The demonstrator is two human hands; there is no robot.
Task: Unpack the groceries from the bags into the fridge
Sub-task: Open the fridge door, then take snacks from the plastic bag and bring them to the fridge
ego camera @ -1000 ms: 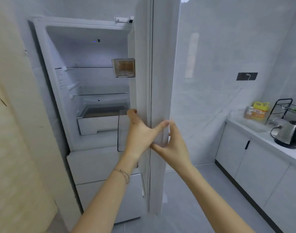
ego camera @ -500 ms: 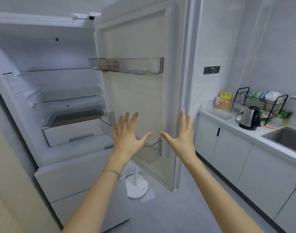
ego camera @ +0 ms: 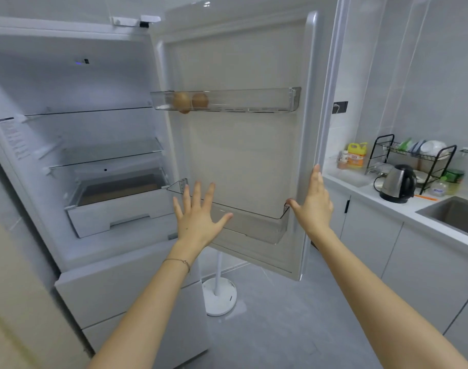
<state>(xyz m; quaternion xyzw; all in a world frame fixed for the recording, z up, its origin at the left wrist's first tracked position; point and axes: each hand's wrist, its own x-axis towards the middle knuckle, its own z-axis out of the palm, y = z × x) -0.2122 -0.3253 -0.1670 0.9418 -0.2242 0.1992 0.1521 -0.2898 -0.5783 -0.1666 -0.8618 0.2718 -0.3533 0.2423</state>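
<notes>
I am bracing the fridge door (ego camera: 240, 155) edge with my flat right hand (ego camera: 314, 206), left hand (ego camera: 198, 219) splayed and empty, aiming for full swing.

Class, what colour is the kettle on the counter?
The kettle is silver with a black lid and handle; head view.

Bare forearms without sleeves; a thin chain bracelet (ego camera: 177, 261) circles the left wrist.

The fridge door (ego camera: 243, 161) stands wide open, so the compartment left of it lies reachable, crossed by glass shelves (ego camera: 94, 111) and a white drawer (ego camera: 115, 211). An upper bin (ego camera: 254, 101) and a lower bin (ego camera: 254, 225) jut from its inner face. Below it a stand base (ego camera: 219, 296) occupies the floor; right of it runs the counter (ego camera: 387, 206).
</notes>
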